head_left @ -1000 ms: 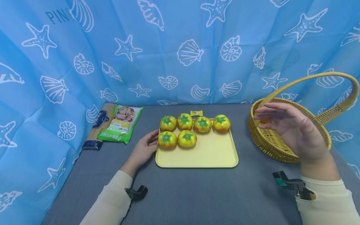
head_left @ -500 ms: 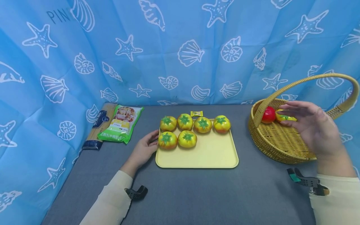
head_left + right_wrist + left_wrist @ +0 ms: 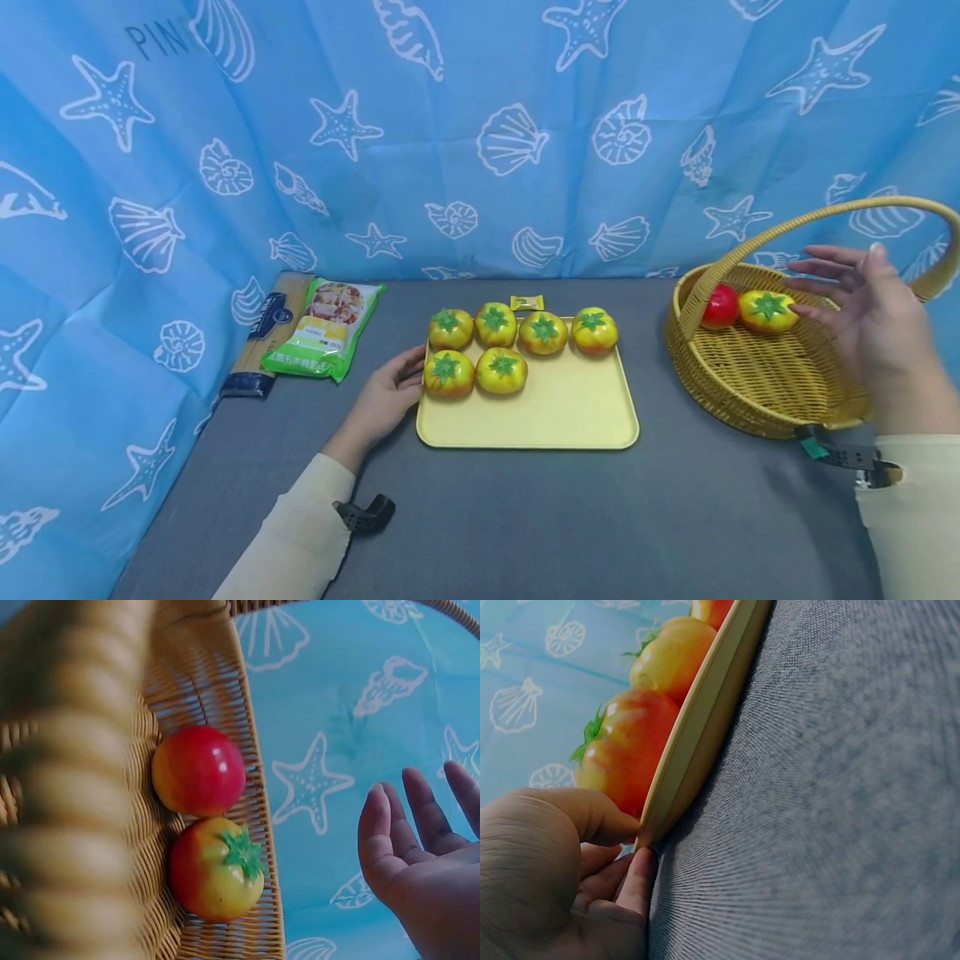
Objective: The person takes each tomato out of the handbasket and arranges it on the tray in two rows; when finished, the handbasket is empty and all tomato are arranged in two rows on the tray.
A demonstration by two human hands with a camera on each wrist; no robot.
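Note:
My left hand [image 3: 387, 396] is at the left side of a yellow tray [image 3: 566, 408]. In the left wrist view, its thumb and fingers pinch the tray's rim. Several yellow-and-red tomatoes [image 3: 501, 371] with green star-shaped tops sit on the tray in two rows. My right hand [image 3: 873, 312], fingers loosely spread and holding nothing, is over the right part of a wicker basket [image 3: 693, 375]. Inside the basket, a red round fruit [image 3: 199, 771] lies beside one yellow-and-red tomato [image 3: 217, 870] near the far wall.
The basket's tall handle [image 3: 832, 208] arches above it. Behind the tray lies a small yellow packet [image 3: 527, 302]. A green-and-white food bag [image 3: 322, 329] overlaps a pasta pack [image 3: 258, 342] at the left. A blue shell-patterned curtain [image 3: 450, 125] closes off the back.
My right hand has moved right and away from the basket's left part, uncovering the red fruit and the tomato. My left hand stays at the tray.

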